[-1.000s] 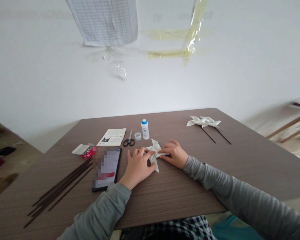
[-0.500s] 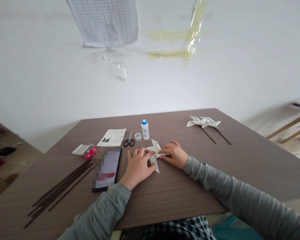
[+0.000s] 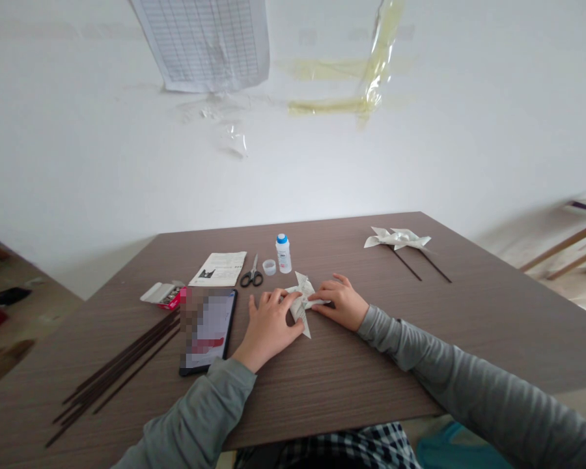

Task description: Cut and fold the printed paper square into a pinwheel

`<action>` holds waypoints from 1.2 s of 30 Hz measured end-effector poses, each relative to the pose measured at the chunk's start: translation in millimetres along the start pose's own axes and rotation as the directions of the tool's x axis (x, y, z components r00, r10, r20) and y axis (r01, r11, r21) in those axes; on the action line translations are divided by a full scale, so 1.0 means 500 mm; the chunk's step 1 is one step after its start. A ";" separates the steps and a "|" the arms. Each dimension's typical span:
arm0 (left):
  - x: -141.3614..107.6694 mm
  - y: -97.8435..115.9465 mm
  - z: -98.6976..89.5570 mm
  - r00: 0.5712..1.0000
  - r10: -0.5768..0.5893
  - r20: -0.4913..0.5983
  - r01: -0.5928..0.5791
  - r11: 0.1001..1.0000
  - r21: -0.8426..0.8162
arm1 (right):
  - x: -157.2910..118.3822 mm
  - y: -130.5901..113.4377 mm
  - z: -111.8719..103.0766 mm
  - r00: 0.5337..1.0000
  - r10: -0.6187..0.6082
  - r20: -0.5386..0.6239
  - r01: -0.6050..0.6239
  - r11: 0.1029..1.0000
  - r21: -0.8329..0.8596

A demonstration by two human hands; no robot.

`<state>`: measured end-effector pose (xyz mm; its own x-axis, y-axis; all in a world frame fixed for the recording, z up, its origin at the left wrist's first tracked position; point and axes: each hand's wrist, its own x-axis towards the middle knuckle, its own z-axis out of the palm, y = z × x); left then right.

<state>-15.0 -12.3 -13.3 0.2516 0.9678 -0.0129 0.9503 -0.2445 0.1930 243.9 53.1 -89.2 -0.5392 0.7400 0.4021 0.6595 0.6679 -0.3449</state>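
A pinwheel folded from printed paper (image 3: 301, 315) lies on the brown table between my hands, its pointed blades spread out. My left hand (image 3: 272, 324) grips it from the left, the index finger pressing near its middle and the thumb by the lower blade. From the right, my right hand (image 3: 340, 301) holds the right blade with bent fingers and the thumb close together. Part of the left blade is hidden under my left fingers. Just behind the pinwheel stand a white glue bottle with a blue cap (image 3: 283, 254) and a small clear cup (image 3: 269, 267).
Black-handled scissors (image 3: 252, 277) lie beside printed paper sheets (image 3: 219, 268). A phone (image 3: 208, 332), an open red-and-white box (image 3: 168, 295) and several dark sticks (image 3: 114, 368) are on the left. Paper pinwheels on sticks (image 3: 398, 238) rest at the back right. A wall (image 3: 293, 182) stands behind the table (image 3: 469, 326).
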 end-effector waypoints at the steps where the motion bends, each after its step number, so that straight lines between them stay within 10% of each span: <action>1: 0.000 0.001 -0.001 1.000 0.001 0.002 -0.001 1.000 0.002 | 0.000 -0.001 0.000 1.000 0.002 0.003 -0.002 1.000 -0.001; 36: -0.003 0.008 -0.011 1.000 0.001 0.012 -0.001 1.000 0.000 | 0.001 -0.002 -0.004 1.000 0.003 0.009 -0.003 1.000 0.004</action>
<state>-12.6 -14.4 -7.3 0.2551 0.9666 -0.0242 0.9499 -0.2458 0.1929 243.9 52.5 -87.0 -0.5424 0.7425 0.3932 0.6586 0.6663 -0.3497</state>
